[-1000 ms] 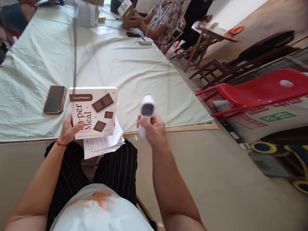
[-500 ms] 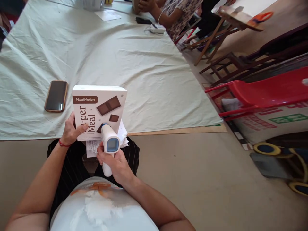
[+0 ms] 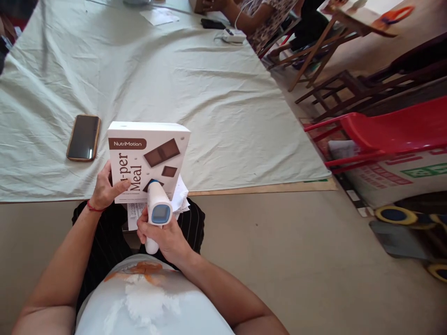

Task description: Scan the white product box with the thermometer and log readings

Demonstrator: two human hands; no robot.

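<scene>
My left hand grips the lower left side of a white box with brown print, its thumb across the front. The box is held upright at the table's near edge. In my right hand is a white infrared thermometer with a blue-rimmed screen facing me. The fingers wrap round its handle, and its blue nose points at the lower part of the box front. Whether the nose touches the box I cannot tell. Behind and below the box, printed papers stick out above my lap.
A smartphone lies on the pale tablecloth left of the box. At the far edge are a dark phone, a white charger and a sheet, near another person's arm. A red chair stands to the right.
The thermometer has shifted slightly left relative to the box, and its handle sits a little differently. Both hands keep their grips. The whole view has shifted slightly.
</scene>
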